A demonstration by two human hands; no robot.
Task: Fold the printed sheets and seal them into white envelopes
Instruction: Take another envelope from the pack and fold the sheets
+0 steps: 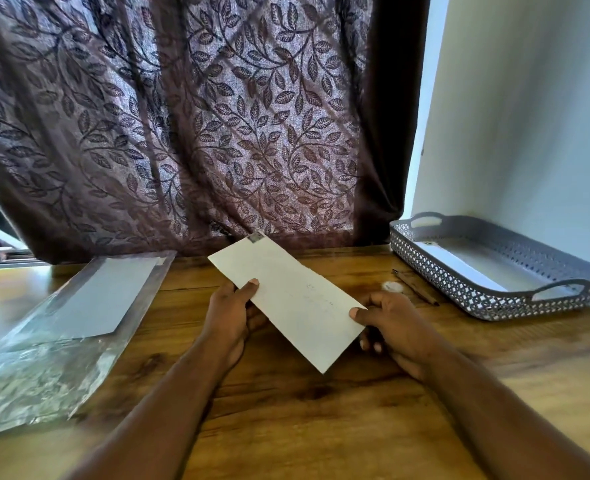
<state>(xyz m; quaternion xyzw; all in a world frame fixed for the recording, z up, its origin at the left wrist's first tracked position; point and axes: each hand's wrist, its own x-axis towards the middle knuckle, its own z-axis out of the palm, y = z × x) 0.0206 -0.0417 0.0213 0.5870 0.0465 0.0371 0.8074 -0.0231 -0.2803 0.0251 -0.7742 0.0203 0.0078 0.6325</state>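
A white envelope [286, 299] is held tilted above the wooden table, its far corner bearing a small stamp-like mark. My left hand [231, 313] grips its left long edge, thumb on top. My right hand [393, 323] pinches its near right end, thumb on top and fingers underneath. Faint writing shows through the paper. On the left lies a clear plastic sleeve [54, 341] with a white sheet or envelope [103, 299] inside it.
A grey perforated tray [487, 299] with handles stands at the right, with white envelopes lying in it. A brown pen [414, 287] and a small white round object [393, 286] lie beside the tray. A dark leaf-patterned curtain [196, 126] hangs behind the table.
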